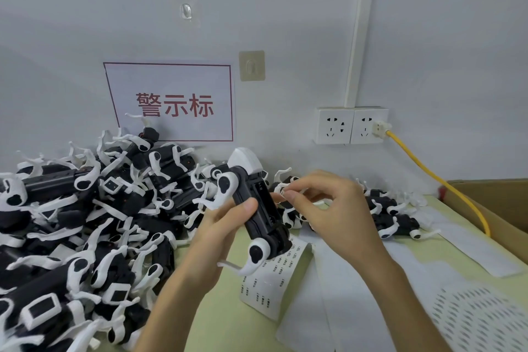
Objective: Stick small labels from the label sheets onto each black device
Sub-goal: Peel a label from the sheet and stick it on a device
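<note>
the left hand [225, 226] grips one black device [258, 208] round its middle, thumb across the front, and holds it tilted above the table [228, 320] with its white cap towards the wall. the right hand [323, 208] is just to the right of this held device. its thumb and forefinger are pinched together at the device's edge, on what looks like a small label [283, 193], though that is too small to be sure of. the other fingers are loosely curled.

directly beneath the held device lies a label sheet [271, 280] printed with rows of tiny labels. left of the device is a big pile of devices [85, 223]. right of it, beyond the right hand, is a smaller group [394, 214], with pale strips [471, 246] lying nearer. further right are a cardboard box [491, 203] and a yellow cable [445, 183].

the step in hand seems to be placing one label on the held device. the next move likely calls for setting the label squarely on the black body and pressing it flat with a fingertip while the left hand keeps the device steady. many devices in the pile probably await the same treatment.
</note>
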The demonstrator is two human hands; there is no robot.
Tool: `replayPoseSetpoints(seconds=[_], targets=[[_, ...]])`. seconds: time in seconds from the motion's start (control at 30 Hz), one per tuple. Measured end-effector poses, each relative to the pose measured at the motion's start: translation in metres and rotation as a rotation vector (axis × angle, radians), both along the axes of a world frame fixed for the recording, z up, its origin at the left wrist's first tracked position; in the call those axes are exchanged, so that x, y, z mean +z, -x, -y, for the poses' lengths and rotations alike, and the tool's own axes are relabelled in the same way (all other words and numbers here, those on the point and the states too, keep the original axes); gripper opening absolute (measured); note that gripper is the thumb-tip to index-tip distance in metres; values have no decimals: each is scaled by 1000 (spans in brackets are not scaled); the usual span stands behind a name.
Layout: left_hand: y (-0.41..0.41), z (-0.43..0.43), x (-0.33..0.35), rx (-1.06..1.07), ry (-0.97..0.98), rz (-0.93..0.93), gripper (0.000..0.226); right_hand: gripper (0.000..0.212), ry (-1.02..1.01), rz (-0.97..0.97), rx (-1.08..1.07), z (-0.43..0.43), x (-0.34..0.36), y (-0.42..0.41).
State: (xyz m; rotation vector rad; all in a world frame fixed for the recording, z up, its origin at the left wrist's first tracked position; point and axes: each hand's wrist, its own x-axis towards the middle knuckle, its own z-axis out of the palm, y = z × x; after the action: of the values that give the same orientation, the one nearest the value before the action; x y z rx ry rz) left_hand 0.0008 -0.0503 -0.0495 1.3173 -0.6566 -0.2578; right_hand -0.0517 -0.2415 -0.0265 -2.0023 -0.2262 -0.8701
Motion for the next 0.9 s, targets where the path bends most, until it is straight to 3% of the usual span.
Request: replayPoseSetpoints(seconds=[0.23, 0.4, 0.6, 0.9], targets=[[4, -3, -1, 51, -83, 58, 68, 17, 62, -25, -10, 4, 0, 1], [5, -3, 0, 40, -89, 84, 61, 15, 106, -15, -42, 4, 0, 1], [13, 1, 7, 68, -75, 105, 31, 16, 185, -2, -63, 4, 0, 1], [16, 1, 10, 76, -88, 95, 31, 17, 231, -2, -99, 5, 1, 2]])
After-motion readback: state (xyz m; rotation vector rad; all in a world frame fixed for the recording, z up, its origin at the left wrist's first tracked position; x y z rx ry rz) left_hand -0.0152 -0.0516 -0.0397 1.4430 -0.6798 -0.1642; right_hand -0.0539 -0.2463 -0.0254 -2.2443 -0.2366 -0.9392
